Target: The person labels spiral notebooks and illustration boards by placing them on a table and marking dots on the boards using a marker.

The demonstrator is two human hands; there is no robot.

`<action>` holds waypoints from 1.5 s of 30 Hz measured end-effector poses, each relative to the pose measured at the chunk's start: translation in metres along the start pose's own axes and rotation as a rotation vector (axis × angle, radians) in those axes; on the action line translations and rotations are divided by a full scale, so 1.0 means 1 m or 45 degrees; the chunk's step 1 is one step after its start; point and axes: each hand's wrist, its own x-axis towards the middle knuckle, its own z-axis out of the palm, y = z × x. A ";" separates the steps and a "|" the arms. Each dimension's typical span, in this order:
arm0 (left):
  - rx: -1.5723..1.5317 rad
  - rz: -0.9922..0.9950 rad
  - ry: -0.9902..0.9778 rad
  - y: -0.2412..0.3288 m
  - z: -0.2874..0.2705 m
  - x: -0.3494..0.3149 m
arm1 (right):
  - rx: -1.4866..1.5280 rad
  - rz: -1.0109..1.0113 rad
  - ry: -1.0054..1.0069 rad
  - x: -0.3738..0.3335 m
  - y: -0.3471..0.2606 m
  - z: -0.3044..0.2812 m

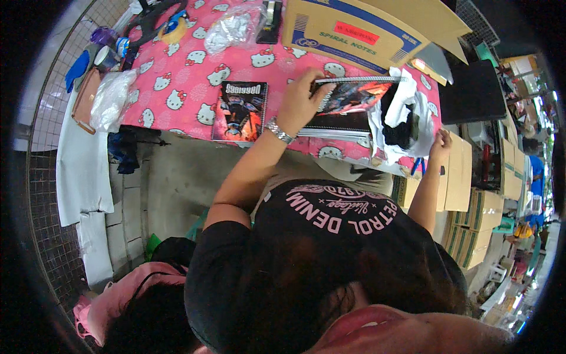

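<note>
My left hand, with a silver watch on its wrist, pinches the spiral edge of a notebook with a dark and red cover. This notebook is tilted up over a stack of black-covered notebooks. To the left of my hand another spiral notebook, black with a red and orange picture, lies flat near the table's front edge. My right hand is beside the table's right edge, its fingers curled; what they hold, if anything, is hidden. Crumpled white wrapping lies between the notebooks and my right hand.
A large cardboard box stands at the back of the pink patterned table. Clear plastic, a tape roll and a plastic bag lie leftward. Stacked cartons stand right. Another person is close at lower left.
</note>
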 end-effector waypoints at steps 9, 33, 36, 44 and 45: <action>0.113 0.121 0.148 -0.001 0.005 -0.002 | -1.039 0.002 -0.736 -0.084 0.100 0.014; -0.116 0.316 0.217 -0.006 0.012 -0.006 | 0.458 -0.647 -0.811 -0.103 -0.299 0.040; -0.098 0.156 0.089 -0.010 0.009 -0.009 | 0.469 -0.705 -0.790 -0.110 -0.312 0.048; -0.136 0.053 0.069 -0.011 0.008 -0.012 | 0.349 -0.743 -0.743 -0.114 -0.317 0.042; -0.144 -0.020 0.054 -0.016 0.010 -0.013 | 0.358 -0.724 -0.754 -0.116 -0.318 0.041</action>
